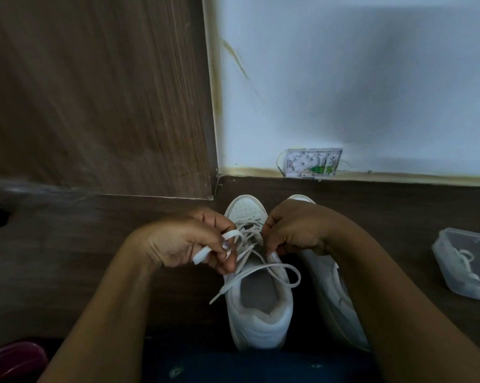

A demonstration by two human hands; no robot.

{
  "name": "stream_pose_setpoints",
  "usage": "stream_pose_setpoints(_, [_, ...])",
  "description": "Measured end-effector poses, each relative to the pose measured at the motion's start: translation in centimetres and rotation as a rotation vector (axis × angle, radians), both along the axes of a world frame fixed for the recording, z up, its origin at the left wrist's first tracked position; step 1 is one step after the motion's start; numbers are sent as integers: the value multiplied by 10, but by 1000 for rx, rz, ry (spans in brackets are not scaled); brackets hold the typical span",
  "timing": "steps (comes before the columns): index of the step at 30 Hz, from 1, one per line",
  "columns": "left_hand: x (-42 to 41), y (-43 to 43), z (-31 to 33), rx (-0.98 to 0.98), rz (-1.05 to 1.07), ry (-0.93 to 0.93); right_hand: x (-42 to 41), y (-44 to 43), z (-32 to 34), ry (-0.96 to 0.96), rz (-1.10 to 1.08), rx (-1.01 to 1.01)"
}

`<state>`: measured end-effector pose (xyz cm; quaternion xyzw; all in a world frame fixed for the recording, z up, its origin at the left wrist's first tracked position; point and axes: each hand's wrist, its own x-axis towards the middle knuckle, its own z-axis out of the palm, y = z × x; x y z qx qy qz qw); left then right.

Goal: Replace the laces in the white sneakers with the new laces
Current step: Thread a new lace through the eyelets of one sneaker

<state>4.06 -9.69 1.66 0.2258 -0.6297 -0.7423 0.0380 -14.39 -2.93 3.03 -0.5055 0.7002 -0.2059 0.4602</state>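
Two white sneakers [258,313] side by side on the floor [67,258], toes toward its far edge.
The left one's flat white lace [261,268] is part-threaded, ends loose; the other sneaker [341,305] is mostly hidden, perhaps unlaced.

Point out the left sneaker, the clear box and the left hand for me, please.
left sneaker [261,324]: head view, on its heel.
clear box [443,262]: head view, on its left wall.
left hand [183,239]: head view, on the back of the hand.
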Motion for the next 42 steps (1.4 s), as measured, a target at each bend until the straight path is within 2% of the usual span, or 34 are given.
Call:
stream_pose_setpoints(5, [0,0,0,-35,-67,-2,-3,0,-2,-51,12,15])
stream_pose_setpoints(7, [0,2,0,-55,-29,22,-2,1,-1,-42,22,-4])
stream_pose_setpoints(10, [-3,2,-2,-68,182,136,-5,1,-1,1,80,-96])
stream_pose_setpoints(14, [-13,0,1,-63,415,296,0,1,-1,152,292,-203])
stream_pose_setpoints(19, [-11,1,10,68,632,460,-3,-2,-3,199,221,-315])
stream_pose_setpoints(20, [-11,1,11,21,661,380,-4,-3,-3,154,199,-299])
stream_pose_setpoints(21, [-11,-1,7,-112,670,216,-4,-3,-2,95,166,-277])
stream_pose_setpoints(23, [-14,-4,-5,-468,582,-197,-6,-2,3,0,70,-227])
stream_pose_setpoints(25, [-19,-5,-15,-656,450,-366,-11,-1,7,-45,27,-141])
stream_pose_setpoints(28, [-27,-5,-17,-771,452,-374,-19,-4,1,91,-33,-38])
stream_pose_setpoints(31, [-37,-4,-19,-846,413,-447,-18,-15,-15,458,-138,-174])
stream_pose_setpoints(33, [-42,-4,-23,-893,393,-496,-10,-16,-17,603,-51,-238])
stream_pose_setpoints(36, [-44,-6,-24,-900,394,-514,-1,-14,-15,647,71,-287])
stream_pose_setpoints(42, [-46,-7,-29,-783,390,-502,1,-20,-25,553,19,-266])
